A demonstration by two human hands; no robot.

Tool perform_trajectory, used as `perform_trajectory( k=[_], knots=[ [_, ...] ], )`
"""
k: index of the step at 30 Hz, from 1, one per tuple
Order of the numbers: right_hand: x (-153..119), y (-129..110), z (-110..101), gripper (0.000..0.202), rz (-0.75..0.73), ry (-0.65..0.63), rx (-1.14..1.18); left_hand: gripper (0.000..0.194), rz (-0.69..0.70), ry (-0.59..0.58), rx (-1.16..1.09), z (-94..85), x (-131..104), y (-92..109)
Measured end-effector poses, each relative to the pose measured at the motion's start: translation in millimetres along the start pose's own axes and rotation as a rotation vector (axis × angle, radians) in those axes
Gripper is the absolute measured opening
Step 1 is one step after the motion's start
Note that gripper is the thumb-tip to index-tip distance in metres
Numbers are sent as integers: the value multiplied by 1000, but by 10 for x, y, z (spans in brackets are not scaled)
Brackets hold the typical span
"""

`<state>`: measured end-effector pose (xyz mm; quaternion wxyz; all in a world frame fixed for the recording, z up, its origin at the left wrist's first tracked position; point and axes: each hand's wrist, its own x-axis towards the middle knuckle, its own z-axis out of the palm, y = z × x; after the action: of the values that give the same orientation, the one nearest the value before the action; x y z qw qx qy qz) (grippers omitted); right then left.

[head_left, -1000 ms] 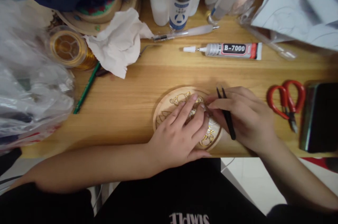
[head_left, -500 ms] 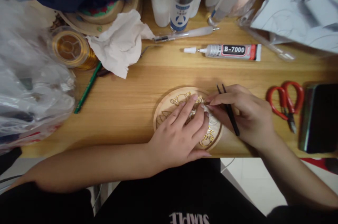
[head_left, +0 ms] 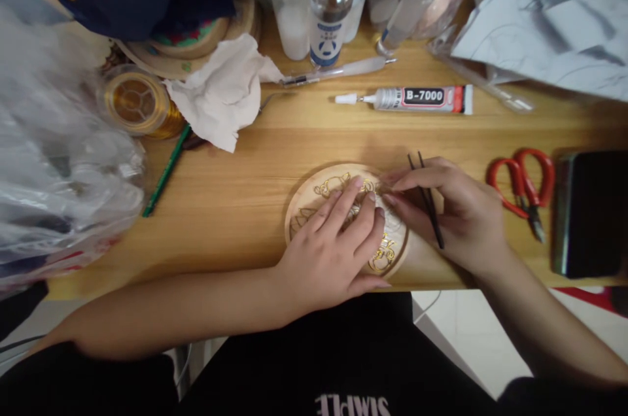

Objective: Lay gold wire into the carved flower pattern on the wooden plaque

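A round wooden plate (head_left: 293,203) lies near the table's front edge, with gold wire shapes (head_left: 381,252) on its face. My left hand (head_left: 333,246) rests flat over the plate, fingers spread, covering part of the wire pattern. Black tweezers (head_left: 430,210) are held in my right hand (head_left: 456,213), their tips pointing up and away past the fingers. The thumb and index finger of that hand come together at the plate's right rim; anything thin between them is too small to make out.
Behind the plate lie a glue tube (head_left: 424,99), a pen (head_left: 343,69) and crumpled tissue (head_left: 223,92). Bottles (head_left: 331,10) stand at the back. Red-handled cutters (head_left: 523,187) and a dark phone (head_left: 589,213) are right; a wire spool (head_left: 135,102), green pencil (head_left: 167,171) and plastic bags (head_left: 63,161) left.
The view has shifted slightly, so the objects at the back and right appear a little further left. My right thumb and index finger are slightly further from the plate's centre; the left hand stays put.
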<state>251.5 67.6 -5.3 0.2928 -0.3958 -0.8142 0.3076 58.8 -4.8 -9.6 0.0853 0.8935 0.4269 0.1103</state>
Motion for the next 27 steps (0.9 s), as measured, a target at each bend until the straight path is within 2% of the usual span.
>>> perform_trajectory(
  k=[4, 11, 17, 22, 27],
  knots=[
    [-51, -32, -8, 29, 47, 65, -58, 68, 2, -13, -5, 1, -7, -4],
    [-253, -81, 51, 26, 241, 297, -2, 67, 1, -17, -6, -6, -13, -3],
    [-432, -140, 116, 17, 348, 358, 31, 66, -13, -34, 6, -9, -16, 12],
    [-509, -174, 203, 16, 375, 378, 65, 66, -14, -47, 17, -5, -29, 10],
    [-449, -166, 294, 11, 335, 448, -124, 66, 2, -34, 29, 3, -25, 0]
  ],
)
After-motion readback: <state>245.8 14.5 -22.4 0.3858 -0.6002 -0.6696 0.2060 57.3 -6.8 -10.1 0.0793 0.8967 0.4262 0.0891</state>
